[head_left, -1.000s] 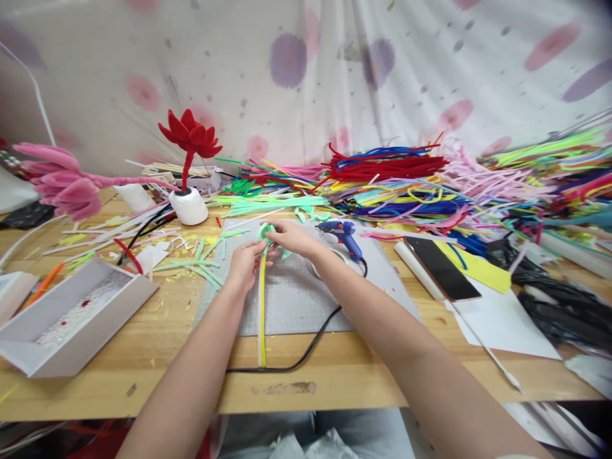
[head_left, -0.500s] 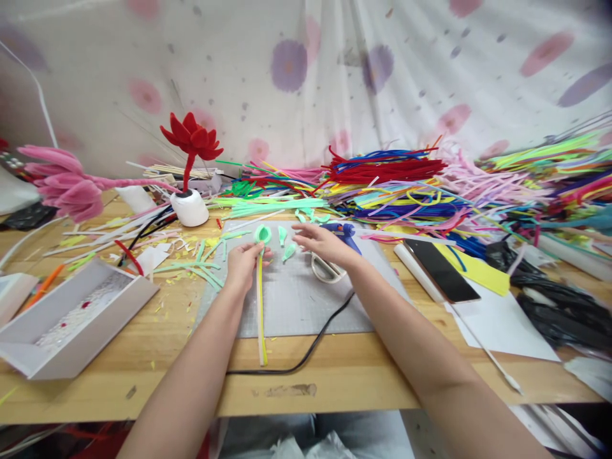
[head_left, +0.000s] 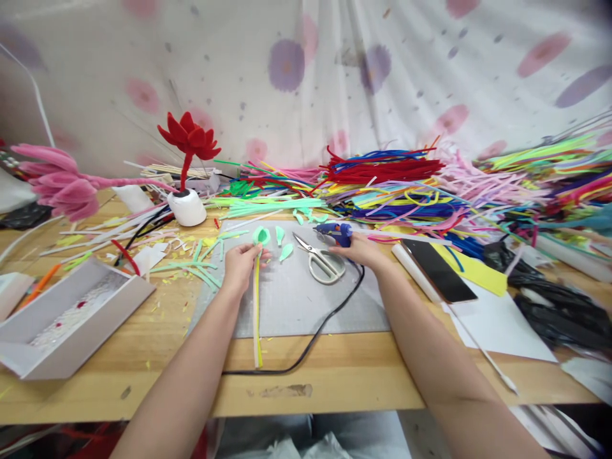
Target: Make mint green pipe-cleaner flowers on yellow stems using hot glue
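Observation:
Between the fingertips of my left hand (head_left: 241, 264) is a mint-green flower cup (head_left: 261, 236), its yellow and white pipe-cleaner stem (head_left: 257, 306) hanging down over the cutting mat (head_left: 282, 306). My right hand (head_left: 366, 250) is closed around the handle end of a blue hot glue gun (head_left: 335, 231), whose nozzle points left; some of its fingers are hidden. Just below the gun lie metal scissors (head_left: 326, 265) with pale handles. Two loose mint-green petals, one upright petal (head_left: 280, 235) and one slanted petal (head_left: 285, 252), rest on the mat beside the cup.
A black cord (head_left: 315, 347) curves across the mat and table front. Pipe-cleaner piles (head_left: 387, 172) line the back. At left stand a red flower in a white pot (head_left: 187, 209) and a grey box (head_left: 95, 331). A phone (head_left: 437, 271) lies at right.
My right hand has moved right, from above the scissors to the glue gun, and closed on it, uncovering the scissors. The gun has shifted slightly. My left hand still holds the flower cup.

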`<state>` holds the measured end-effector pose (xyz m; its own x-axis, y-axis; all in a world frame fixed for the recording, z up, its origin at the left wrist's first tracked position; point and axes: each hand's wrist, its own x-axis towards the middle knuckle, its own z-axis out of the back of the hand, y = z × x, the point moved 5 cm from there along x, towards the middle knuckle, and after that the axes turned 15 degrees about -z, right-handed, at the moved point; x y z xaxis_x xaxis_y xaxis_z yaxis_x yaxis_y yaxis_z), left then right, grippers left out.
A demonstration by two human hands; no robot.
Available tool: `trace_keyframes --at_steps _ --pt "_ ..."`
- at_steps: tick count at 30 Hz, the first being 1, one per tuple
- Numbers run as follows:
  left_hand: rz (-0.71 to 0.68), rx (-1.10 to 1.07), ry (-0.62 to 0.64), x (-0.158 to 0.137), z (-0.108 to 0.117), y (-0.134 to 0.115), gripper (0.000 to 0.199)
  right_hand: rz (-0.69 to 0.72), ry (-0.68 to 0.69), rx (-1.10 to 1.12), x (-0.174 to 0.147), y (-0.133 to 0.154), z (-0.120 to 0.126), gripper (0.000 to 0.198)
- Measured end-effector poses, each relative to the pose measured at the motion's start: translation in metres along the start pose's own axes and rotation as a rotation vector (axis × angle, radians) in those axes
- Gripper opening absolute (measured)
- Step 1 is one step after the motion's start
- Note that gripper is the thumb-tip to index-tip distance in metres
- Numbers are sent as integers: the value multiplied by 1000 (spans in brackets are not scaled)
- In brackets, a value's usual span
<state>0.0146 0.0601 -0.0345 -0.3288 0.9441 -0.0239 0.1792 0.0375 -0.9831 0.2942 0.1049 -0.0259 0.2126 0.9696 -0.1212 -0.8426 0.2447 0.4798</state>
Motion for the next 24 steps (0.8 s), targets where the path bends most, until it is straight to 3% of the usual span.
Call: trace_keyframes --at_steps 4,9,16,24 --pt "2 17 4 -1 -1 0 8 -88 -15 247 2 -5 -9 39" --pt "11 60 46 -2 -8 5 7 12 176 568 -10 12 -12 46" --pt "41 100 50 0 -10 15 8 -5 275 538 -26 44 -32 40" --pt "26 134 73 3 -11 22 10 72 243 551 -25 48 -38 38"
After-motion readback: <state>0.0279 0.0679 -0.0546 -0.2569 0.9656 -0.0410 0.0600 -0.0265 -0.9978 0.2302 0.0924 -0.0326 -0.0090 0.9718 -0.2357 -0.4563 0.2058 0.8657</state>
